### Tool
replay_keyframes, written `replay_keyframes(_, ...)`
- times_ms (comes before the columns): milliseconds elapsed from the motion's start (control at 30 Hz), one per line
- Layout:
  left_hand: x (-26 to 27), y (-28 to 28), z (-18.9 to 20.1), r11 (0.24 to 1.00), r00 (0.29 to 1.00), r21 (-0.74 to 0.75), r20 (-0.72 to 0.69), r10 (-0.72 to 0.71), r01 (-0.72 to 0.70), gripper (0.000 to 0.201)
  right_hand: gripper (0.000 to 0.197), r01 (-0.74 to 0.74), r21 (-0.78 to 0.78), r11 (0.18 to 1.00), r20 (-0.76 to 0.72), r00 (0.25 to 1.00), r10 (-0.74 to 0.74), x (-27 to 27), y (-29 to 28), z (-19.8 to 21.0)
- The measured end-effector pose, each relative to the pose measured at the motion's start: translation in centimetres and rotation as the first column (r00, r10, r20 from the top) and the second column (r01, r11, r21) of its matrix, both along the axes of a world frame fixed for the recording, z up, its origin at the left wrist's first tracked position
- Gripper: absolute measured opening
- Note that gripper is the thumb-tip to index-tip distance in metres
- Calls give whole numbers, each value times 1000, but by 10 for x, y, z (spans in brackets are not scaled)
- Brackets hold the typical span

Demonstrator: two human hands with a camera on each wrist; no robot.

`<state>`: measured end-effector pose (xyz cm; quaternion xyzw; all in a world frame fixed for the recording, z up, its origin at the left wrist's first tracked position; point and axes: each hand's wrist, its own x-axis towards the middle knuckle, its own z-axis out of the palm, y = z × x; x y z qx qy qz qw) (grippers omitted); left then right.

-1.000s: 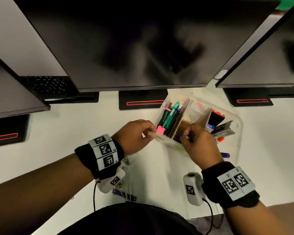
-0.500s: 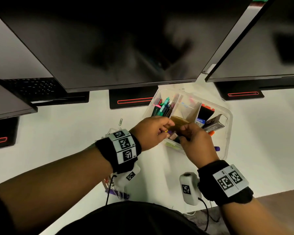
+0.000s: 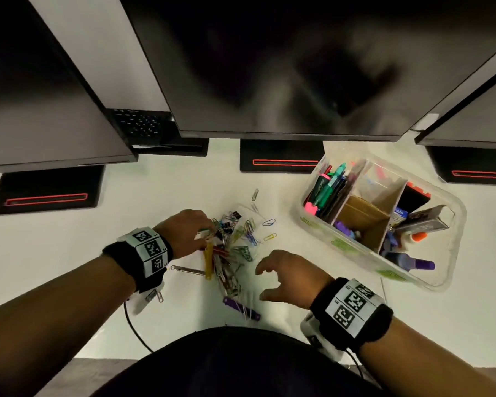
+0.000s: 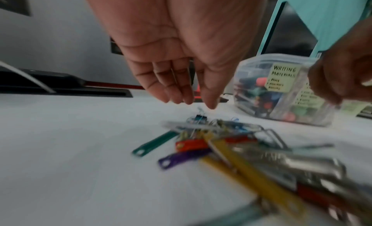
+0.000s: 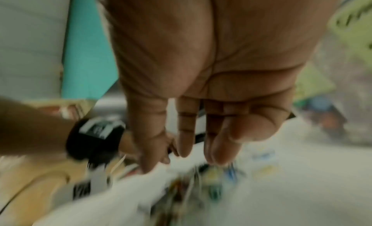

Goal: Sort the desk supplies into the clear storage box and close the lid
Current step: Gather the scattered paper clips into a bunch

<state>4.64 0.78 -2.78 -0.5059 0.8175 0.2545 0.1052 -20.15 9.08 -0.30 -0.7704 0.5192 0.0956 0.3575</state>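
Observation:
A clear storage box (image 3: pixel 447 270) sits at the right of the white desk, divided by cardboard; pens (image 3: pixel 328 187) fill its left section, glue and a stapler box its right. A pile of coloured paper clips and file fasteners (image 3: pixel 229 247) lies mid-desk. My left hand (image 3: pixel 192 233) hangs over the pile's left side, fingers straight and pointing down (image 4: pixel 177 92), holding nothing. My right hand (image 3: pixel 281 273) hovers just right of the pile, fingers spread and loosely bent (image 5: pixel 201 143), empty. The wrist views are blurred. The box (image 4: pixel 281 89) carries a "Writing Materials" label.
Three dark monitors overhang the desk's back, their black bases (image 3: pixel 281 156) standing behind the pile and box. Loose paper clips (image 3: pixel 269 222) lie scattered between pile and box. A purple fastener (image 3: pixel 241 306) lies near the desk's front edge by my torso.
Both hands have left the box's front edge and moved left and toward me to the clip pile. The view has swung left, so the box now sits farther right.

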Motion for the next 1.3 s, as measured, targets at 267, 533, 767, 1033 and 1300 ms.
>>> replay_keyframes(267, 34, 24, -18, 994, 995, 66, 61, 78, -82, 72, 82, -221, 4, 975, -107, 970, 220, 29, 22, -54)
replay_keyframes(533, 30, 39, -27, 1000, 1000, 14, -3, -3, 4, 83, 26, 53, -133, 990, -108, 992, -68, 18, -13, -65)
replay_keyframes(767, -11, 39, -33, 965, 965, -77, 105, -240, 249, 62, 22, 124, -185, 975, 67, 991, -113, 19, -24, -55)
replay_keyframes(1033, -22, 18, -25, 982, 991, -161, 103, -82, 98, 22, 39, -142, -132, 981, -40, 990, 137, 28, -8, -63)
replay_keyframes(1300, -19, 9, -5, 982, 971, 62, -147, 187, -180, 16, 31, 22, -181, 983, -131, 990, -46, 19, -21, -64)
